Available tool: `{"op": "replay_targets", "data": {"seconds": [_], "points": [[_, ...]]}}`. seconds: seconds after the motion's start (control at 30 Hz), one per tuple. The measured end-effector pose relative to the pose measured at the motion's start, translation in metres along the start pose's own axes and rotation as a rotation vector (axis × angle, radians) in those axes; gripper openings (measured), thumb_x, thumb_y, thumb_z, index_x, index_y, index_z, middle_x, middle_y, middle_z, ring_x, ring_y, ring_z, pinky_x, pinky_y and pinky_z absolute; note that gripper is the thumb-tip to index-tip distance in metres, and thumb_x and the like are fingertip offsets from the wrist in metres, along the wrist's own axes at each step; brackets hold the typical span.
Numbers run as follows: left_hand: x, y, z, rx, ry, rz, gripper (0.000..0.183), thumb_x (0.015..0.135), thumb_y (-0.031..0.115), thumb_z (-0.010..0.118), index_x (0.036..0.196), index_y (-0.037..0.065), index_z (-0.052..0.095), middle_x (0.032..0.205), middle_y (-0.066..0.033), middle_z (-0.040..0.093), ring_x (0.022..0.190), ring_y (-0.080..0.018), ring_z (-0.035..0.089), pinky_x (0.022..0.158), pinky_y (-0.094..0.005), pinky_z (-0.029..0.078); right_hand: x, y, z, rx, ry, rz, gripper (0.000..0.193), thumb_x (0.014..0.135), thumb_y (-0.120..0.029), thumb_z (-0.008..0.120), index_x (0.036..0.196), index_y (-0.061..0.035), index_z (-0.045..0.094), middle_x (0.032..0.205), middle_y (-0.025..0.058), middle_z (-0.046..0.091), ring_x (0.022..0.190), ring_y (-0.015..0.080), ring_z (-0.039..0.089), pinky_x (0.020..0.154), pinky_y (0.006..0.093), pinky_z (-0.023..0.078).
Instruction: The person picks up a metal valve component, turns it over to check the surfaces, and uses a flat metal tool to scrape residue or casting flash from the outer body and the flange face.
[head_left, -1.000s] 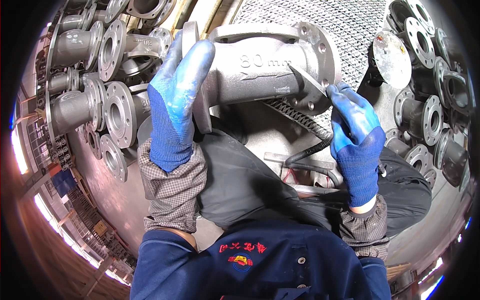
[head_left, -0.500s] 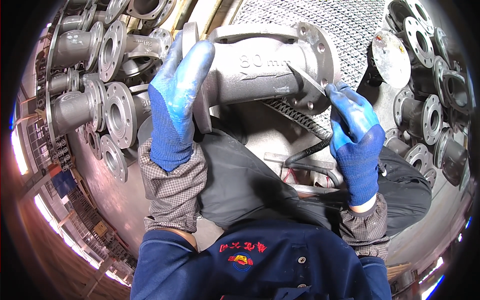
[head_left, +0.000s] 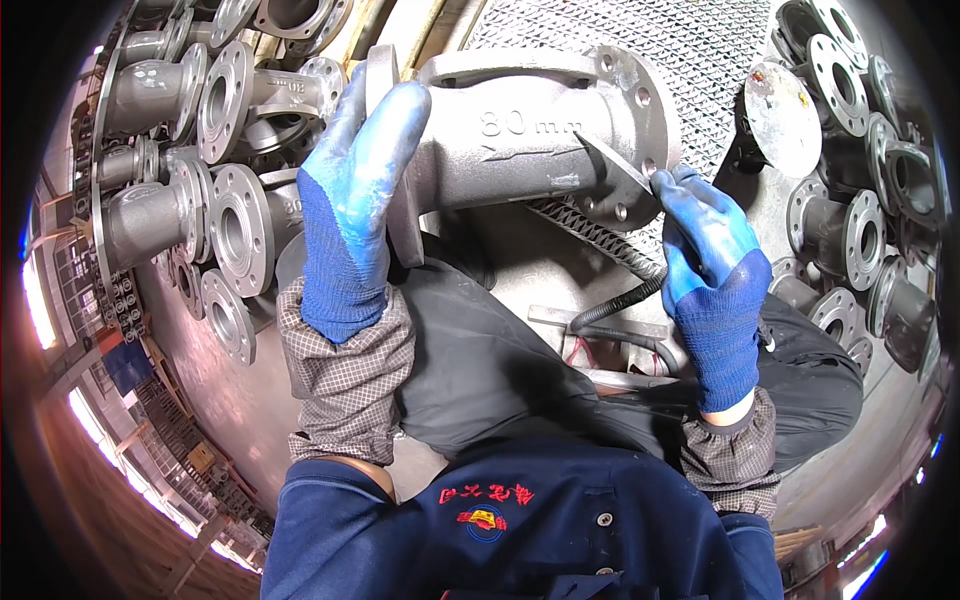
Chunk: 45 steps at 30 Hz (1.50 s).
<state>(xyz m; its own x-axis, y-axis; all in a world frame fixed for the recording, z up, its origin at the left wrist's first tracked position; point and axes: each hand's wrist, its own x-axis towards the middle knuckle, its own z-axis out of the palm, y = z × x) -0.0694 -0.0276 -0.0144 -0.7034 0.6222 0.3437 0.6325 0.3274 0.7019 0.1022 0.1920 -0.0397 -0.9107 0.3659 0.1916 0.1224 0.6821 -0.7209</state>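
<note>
A grey cast-metal valve body [head_left: 505, 135] lies sideways before me, with a round flange at each end and raised lettering and an arrow on its barrel. Gloved in blue, my left hand [head_left: 357, 190] grips its left flange, the thumb on the near face and the other fingers partly hidden behind. My right hand [head_left: 705, 230], in a matching glove, pinches a thin pointed metal blade [head_left: 622, 164] beside the right flange. The blade's tip lies against the barrel near the arrow, close to where the barrel joins that flange.
A metal mesh surface [head_left: 640, 40] extends behind the valve body. More flanged castings [head_left: 240, 230] crowd the left, and others [head_left: 838, 235] stand at the right by a pale round disc [head_left: 783, 118]. A black corrugated hose [head_left: 620, 300] runs below the mesh, near my legs.
</note>
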Motion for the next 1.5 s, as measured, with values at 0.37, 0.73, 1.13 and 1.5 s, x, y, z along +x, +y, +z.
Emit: {"op": "replay_targets", "data": {"seconds": [0.37,0.73,1.13,1.5], "points": [[-0.001,-0.005,-0.005,0.289,-0.017,0.210,0.042,0.084,-0.001,0.056,0.125,0.009,0.058,0.126,-0.0245,0.054,0.108,-0.0322,0.060,0.091,-0.0345,0.048,0.000,0.001,-0.001,-0.031,-0.013,-0.012,0.046,0.072,0.013,0.056,0.113,-0.0063,0.066,0.105,0.0172,0.064,0.093,0.0234,0.064,0.079,0.0283,0.050],[0.005,-0.007,-0.005,0.305,-0.041,0.263,0.044,0.079,-0.006,0.059,0.122,0.005,0.059,0.127,-0.0259,0.053,0.112,-0.0358,0.058,0.092,-0.0358,0.048,0.001,0.004,-0.005,0.173,0.122,-0.047,0.044,0.071,0.014,0.056,0.109,-0.0034,0.067,0.101,0.0155,0.066,0.093,0.0257,0.065,0.079,0.0337,0.051],[0.004,-0.008,-0.003,0.234,-0.033,0.208,0.041,0.082,-0.002,0.059,0.122,0.004,0.058,0.129,-0.0258,0.052,0.116,-0.0363,0.055,0.097,-0.0363,0.044,-0.011,-0.012,-0.004,0.124,0.060,0.087,0.042,0.072,0.012,0.056,0.110,-0.0035,0.066,0.100,0.0152,0.066,0.089,0.0252,0.065,0.077,0.0308,0.051],[-0.001,0.008,-0.002,0.238,-0.054,-0.089,0.042,0.081,-0.007,0.055,0.123,-0.002,0.053,0.127,-0.0260,0.053,0.117,-0.0393,0.054,0.097,-0.0401,0.045,-0.007,0.075,-0.043,0.074,0.329,0.220,0.037,0.085,0.008,0.047,0.118,0.0008,0.061,0.107,0.0109,0.065,0.088,0.0142,0.062,0.076,0.0249,0.048]]}}
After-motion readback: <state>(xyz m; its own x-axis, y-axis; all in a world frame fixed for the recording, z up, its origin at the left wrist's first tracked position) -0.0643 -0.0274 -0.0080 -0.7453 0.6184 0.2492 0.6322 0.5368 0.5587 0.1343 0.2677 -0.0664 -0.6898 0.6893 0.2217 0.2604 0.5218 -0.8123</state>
